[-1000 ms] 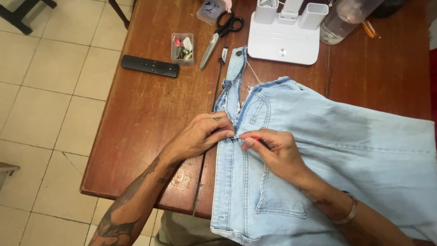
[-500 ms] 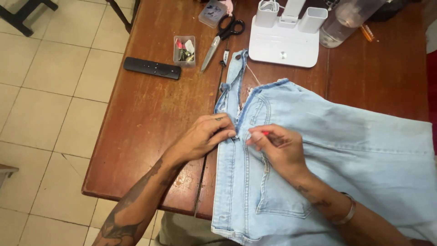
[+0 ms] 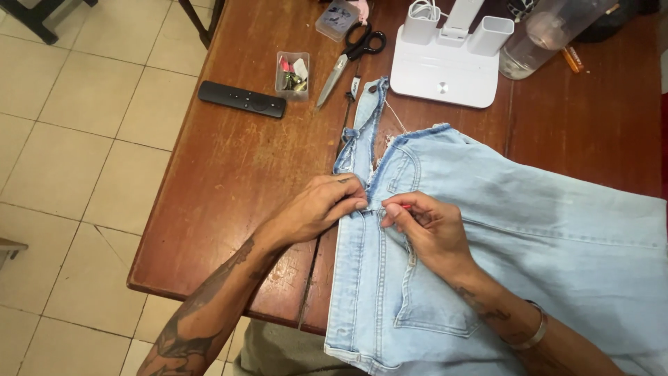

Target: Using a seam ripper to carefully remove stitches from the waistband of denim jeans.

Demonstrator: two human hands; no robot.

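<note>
Head view, single camera looking straight down. Pale blue denim jeans (image 3: 529, 230), faded and soft, lay flat across the right half of a worn reddish-brown wooden table (image 3: 229, 174), waistband edge frayed and pointing toward 12 o'clock, hem end hanging over the near table edge at 6 o'clock. The flat spread seemed meant to keep the seam taut and steady for fine work.

Left hand (image 3: 316, 209) lay at 9 o'clock of the seam, fingers closed narrow and pinching the denim fold, apparently to hold the cloth tight. Right hand (image 3: 428, 226), just across at 3 o'clock, was pinched shut on a small red-handled tool (image 3: 402, 206), its tip meeting the fabric between the two hands; the tip's shape was too small to tell. A metal bangle (image 3: 532, 334) sat on that wrist.

At 12 o'clock of the hands, well apart: steel scissors with black handles (image 3: 348, 59), a small clear plastic box of oddments (image 3: 292, 73), a slim black remote control (image 3: 241, 99) toward 10 o'clock, and a smooth white plastic stand with upright holders (image 3: 445, 63). A clear plastic container (image 3: 539, 35) stood at 1 o'clock. Pale tiled floor (image 3: 62, 139) lay beyond the table's left edge.
</note>
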